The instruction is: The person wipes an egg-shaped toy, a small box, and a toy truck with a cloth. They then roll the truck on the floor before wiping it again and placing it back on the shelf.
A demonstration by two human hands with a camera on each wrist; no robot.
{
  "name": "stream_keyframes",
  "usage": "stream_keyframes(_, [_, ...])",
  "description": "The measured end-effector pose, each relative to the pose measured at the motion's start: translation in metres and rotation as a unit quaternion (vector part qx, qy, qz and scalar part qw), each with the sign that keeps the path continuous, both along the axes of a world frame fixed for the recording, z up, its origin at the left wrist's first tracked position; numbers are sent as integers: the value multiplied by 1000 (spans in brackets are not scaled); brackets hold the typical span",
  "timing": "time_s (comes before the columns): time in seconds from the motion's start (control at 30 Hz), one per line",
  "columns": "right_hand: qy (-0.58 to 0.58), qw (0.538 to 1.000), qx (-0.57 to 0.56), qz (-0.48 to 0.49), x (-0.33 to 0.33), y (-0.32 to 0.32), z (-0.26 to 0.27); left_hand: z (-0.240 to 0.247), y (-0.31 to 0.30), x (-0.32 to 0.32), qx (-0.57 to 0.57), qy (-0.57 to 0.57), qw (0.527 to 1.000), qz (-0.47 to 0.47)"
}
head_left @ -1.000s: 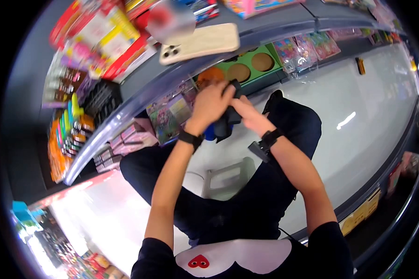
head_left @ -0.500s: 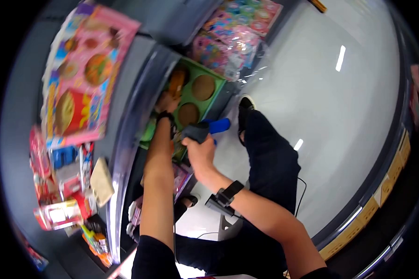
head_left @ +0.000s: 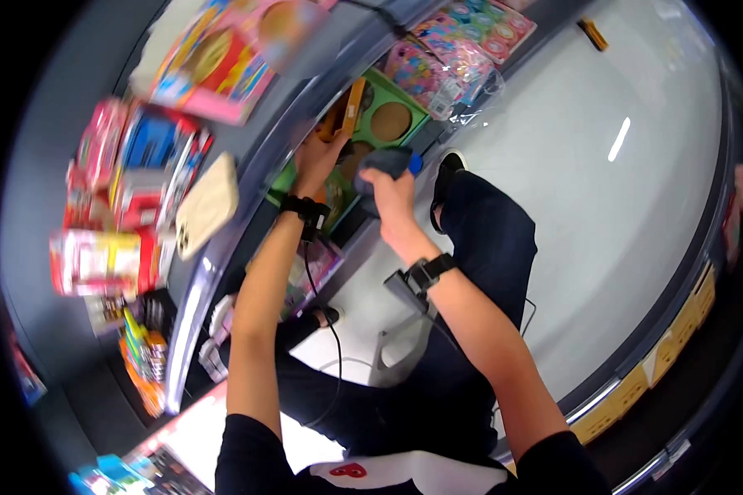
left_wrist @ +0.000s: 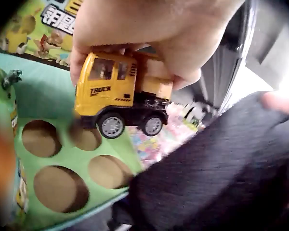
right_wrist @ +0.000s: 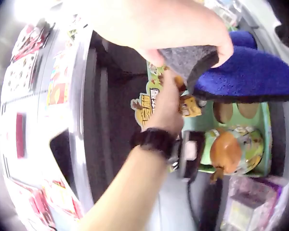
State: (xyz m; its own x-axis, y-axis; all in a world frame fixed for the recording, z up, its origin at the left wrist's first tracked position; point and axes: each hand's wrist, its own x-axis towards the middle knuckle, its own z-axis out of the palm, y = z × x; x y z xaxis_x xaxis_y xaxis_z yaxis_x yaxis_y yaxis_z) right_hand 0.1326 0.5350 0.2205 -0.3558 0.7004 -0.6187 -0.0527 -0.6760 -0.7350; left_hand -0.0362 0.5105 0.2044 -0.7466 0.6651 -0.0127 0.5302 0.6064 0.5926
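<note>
In the left wrist view, a yellow toy truck (left_wrist: 103,89) with grey wheels hangs from my left hand (head_left: 318,161), whose fingers and thumb grip it from above. It is over a green display tray (left_wrist: 62,158) with round holes. My right hand (head_left: 395,202) pinches a dark grey and blue cloth (right_wrist: 250,72) beside the tray's near side. An orange-brown round figure (right_wrist: 226,153) sits in a round printed container at one end of the tray, in the right wrist view. Part of a green dinosaur-like figure (left_wrist: 2,89) shows at the left wrist view's left edge.
A clear shelf edge (head_left: 252,186) runs above the tray. On the upper shelf lie a cream phone (head_left: 208,206) and boxed toys (head_left: 107,262). Plastic-wrapped packets (head_left: 437,70) sit beyond the tray. A cable (head_left: 336,346) hangs from the left wrist. A pale stool (head_left: 388,346) stands between the legs.
At first both hands were together at the cloth. The left hand then reached into the tray and now grips the truck. The right hand keeps the cloth; the head view has turned.
</note>
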Motion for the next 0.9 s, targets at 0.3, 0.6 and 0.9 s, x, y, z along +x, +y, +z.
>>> stream_keyframes(0.3, [-28, 817, 473, 329, 56, -77, 32, 46, -179, 107, 135, -165, 977, 2])
stream_keyframes(0.6, [-141, 807, 525, 230, 86, -147, 46, 50, -274, 163, 114, -43, 992, 36])
stream_keyframes(0.9, [126, 922, 295, 218, 115, -162, 206, 44, -275, 149, 174, 149, 973, -36])
